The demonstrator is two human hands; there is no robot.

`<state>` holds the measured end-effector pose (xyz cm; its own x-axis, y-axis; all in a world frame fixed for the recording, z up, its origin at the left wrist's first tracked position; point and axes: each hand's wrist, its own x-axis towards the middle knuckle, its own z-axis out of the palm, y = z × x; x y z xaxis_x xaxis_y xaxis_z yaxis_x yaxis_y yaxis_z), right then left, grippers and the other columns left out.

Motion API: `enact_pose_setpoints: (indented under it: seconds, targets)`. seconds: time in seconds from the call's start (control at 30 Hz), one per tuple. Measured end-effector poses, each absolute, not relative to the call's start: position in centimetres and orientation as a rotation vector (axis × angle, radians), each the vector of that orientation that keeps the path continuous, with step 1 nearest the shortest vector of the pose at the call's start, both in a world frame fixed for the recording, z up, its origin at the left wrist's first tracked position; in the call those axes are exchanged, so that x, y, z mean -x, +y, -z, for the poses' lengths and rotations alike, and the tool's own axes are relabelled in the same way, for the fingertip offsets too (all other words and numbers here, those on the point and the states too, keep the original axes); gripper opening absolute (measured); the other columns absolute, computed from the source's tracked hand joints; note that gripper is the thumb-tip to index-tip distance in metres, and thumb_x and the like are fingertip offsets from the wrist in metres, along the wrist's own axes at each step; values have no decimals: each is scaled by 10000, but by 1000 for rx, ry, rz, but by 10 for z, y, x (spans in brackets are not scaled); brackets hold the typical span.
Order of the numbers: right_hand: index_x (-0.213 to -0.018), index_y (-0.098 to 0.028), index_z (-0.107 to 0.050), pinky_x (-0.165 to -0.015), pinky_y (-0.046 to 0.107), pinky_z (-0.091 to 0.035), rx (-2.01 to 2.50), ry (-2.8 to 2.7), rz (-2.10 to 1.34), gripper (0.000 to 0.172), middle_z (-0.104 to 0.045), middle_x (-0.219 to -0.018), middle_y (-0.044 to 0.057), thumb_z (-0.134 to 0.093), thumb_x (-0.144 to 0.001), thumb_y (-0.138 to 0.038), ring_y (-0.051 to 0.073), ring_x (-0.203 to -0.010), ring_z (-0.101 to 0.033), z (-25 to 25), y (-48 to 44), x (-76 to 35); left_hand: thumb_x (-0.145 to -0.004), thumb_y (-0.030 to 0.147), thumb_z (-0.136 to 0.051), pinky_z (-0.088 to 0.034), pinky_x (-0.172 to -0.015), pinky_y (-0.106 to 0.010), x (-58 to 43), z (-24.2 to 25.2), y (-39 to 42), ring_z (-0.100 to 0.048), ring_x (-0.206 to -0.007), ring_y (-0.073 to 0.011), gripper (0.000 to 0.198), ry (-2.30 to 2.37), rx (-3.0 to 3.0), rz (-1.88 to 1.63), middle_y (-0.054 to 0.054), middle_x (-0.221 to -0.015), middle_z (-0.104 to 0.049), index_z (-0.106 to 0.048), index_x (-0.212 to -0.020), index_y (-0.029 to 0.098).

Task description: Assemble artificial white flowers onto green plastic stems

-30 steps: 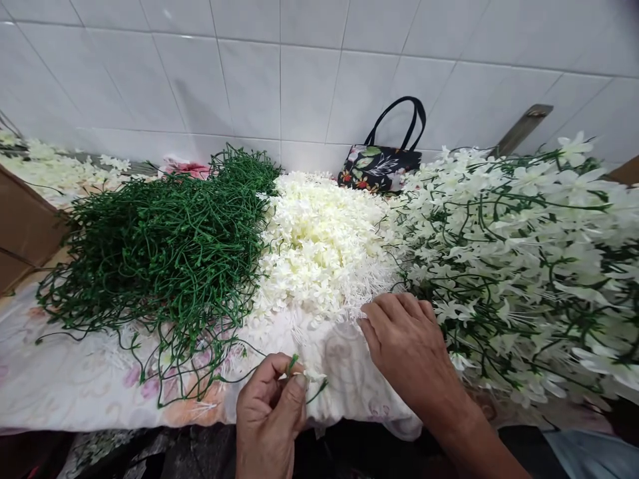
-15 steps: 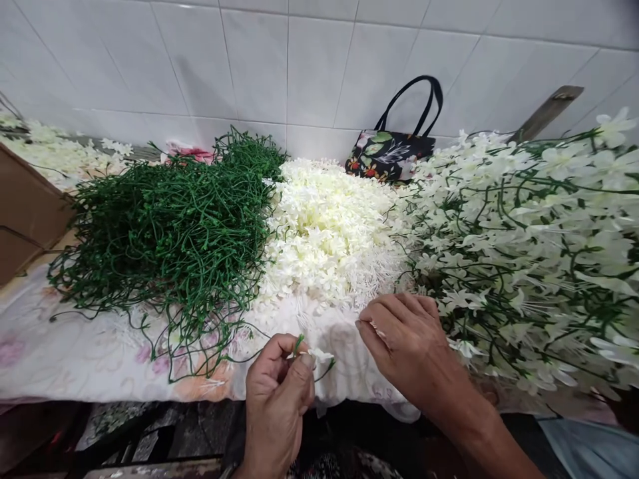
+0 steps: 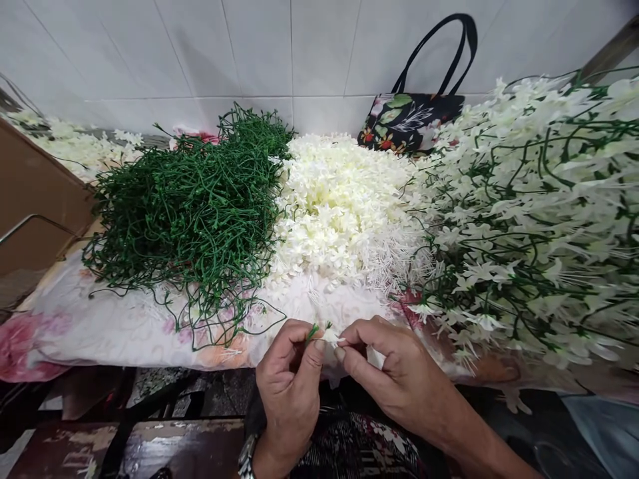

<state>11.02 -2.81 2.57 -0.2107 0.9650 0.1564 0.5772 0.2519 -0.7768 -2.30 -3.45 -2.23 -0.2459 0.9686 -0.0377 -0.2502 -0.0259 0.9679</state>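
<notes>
Close to the table's front edge, my left hand (image 3: pixel 294 372) pinches a thin green plastic stem (image 3: pixel 312 331) between thumb and forefinger. A small white artificial flower (image 3: pixel 329 337) sits on this stem, just past the thumb tip. My right hand (image 3: pixel 389 359) meets it from the other side, thumb and forefinger closed on the flower's white tip. Whether a fine white stamen is also between those fingertips is too small to tell. Behind the hands lie a heap of loose white blossoms (image 3: pixel 339 193) and a bunch of thin white stamens (image 3: pixel 394 256).
A tangled heap of green stems (image 3: pixel 194 199) lies left on the floral cloth (image 3: pixel 134 326). Many assembled white flowers (image 3: pixel 539 246) are piled on the right. A black floral handbag (image 3: pixel 409 120) leans on the tiled wall (image 3: pixel 319 53). A cardboard box (image 3: pixel 40 193) stands far left.
My right hand has moved left and down from beside the stamens to the flower in my left hand. The two hands' fingertips now meet there. The view has tilted down.
</notes>
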Motion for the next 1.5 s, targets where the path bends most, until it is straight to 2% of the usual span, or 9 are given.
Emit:
enact_pose_setpoints:
  seconds: [0.2,0.53,0.7,0.9,1.03,1.13,1.27,1.5]
  targets:
    - [-629,-176,-556,-497,210,-369,1418,-1816,-818,180,-546,-537,-39,-508,-803,-175,91,-515,-481,-23,-29,-109,-776,186,-630,-414,-534,-184,25,22,-37,-504,-588,-105,83,1247,-1184,-1477,4,-662,-544,-637,-695,167]
    - [-642,-179,-530,-512,227,-364,1354,-1850,-573,167,-522,-539,-39,-491,-802,-150,89,-501,-461,-20,-29,-108,-749,171,-641,-396,-527,-209,28,14,-35,-487,-570,-125,107,1167,-1282,-1424,-7,-600,-544,-639,-642,168]
    - [-683,-176,-526,-561,263,-369,1286,-1883,-357,162,-537,-593,-12,-469,-824,-120,116,-569,-475,-16,-29,-106,-783,209,-624,-387,-536,-213,30,17,-35,-467,-574,-117,133,1141,-1194,-1350,-1,-629,-521,-622,-657,166]
    - [-736,-172,-525,-621,287,-396,1264,-1872,-317,157,-561,-714,31,-455,-842,-80,150,-690,-494,-10,-33,-105,-772,246,-646,-390,-543,-207,30,18,-36,-480,-611,-117,108,1054,-1076,-1330,-16,-700,-555,-650,-698,166]
    - [-774,-175,-524,-594,283,-375,1222,-1927,-338,157,-549,-675,20,-441,-858,-72,144,-648,-476,-9,-33,-105,-734,312,-682,-389,-498,-197,28,15,-38,-464,-514,-88,148,1056,-849,-1311,-12,-688,-614,-656,-800,182]
    - [-769,-172,-525,-593,286,-362,1208,-1960,-310,157,-548,-665,22,-439,-862,-79,145,-640,-475,-9,-33,-106,-680,326,-723,-383,-457,-191,28,15,-36,-437,-448,-71,211,1057,-751,-1295,-6,-634,-620,-655,-807,172]
    - [-772,-166,-536,-608,291,-355,1203,-2015,-295,158,-555,-663,23,-438,-870,-92,146,-641,-476,-9,-34,-107,-712,307,-705,-369,-455,-175,30,17,-34,-412,-446,-64,158,966,-747,-1219,23,-531,-544,-660,-749,160]
    - [-731,-163,-511,-595,288,-359,1165,-2066,-275,174,-533,-634,18,-437,-865,-79,136,-612,-455,-13,-33,-107,-703,298,-719,-351,-473,-180,34,18,-34,-410,-499,-69,163,1002,-835,-1206,12,-603,-547,-665,-719,145]
